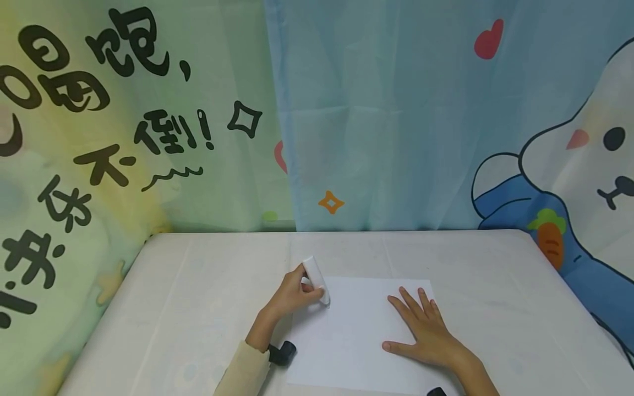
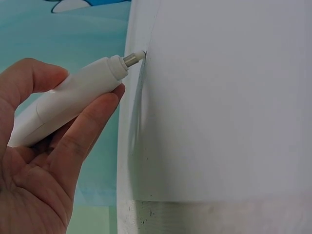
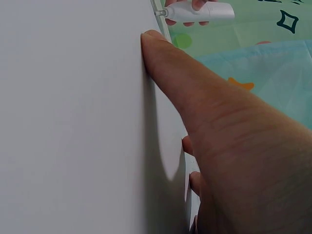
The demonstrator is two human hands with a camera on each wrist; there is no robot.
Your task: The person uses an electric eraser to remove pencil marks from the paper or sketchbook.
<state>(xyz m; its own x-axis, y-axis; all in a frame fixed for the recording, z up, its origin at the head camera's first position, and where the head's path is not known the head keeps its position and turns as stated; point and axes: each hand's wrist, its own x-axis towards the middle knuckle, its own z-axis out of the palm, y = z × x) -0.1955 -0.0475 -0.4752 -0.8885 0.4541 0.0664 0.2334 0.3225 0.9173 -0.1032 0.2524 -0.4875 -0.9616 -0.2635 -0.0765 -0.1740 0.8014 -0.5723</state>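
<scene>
My left hand [image 1: 289,298] grips a white electric eraser [image 1: 315,279] between thumb and fingers, near the upper left of a white sheet of paper [image 1: 354,335]. In the left wrist view, a metal collar and a small pale eraser tip [image 2: 140,55] stick out of its front end. That tip meets the paper at a small dark mark. Spread flat, my right hand [image 1: 430,334] rests on the right part of the sheet, fingers straight and thumb pointing left. The right wrist view shows its thumb [image 3: 165,63] up close, with several fingertips partly hidden behind it.
The paper lies on a table with a white cover [image 1: 208,319]. Dark wrist cameras sit at the left wrist [image 1: 283,353] and the right wrist [image 1: 437,391]. Behind the table hangs a printed curtain [image 1: 396,137]. Tiny dark specks [image 2: 147,212] dot the surface near the sheet.
</scene>
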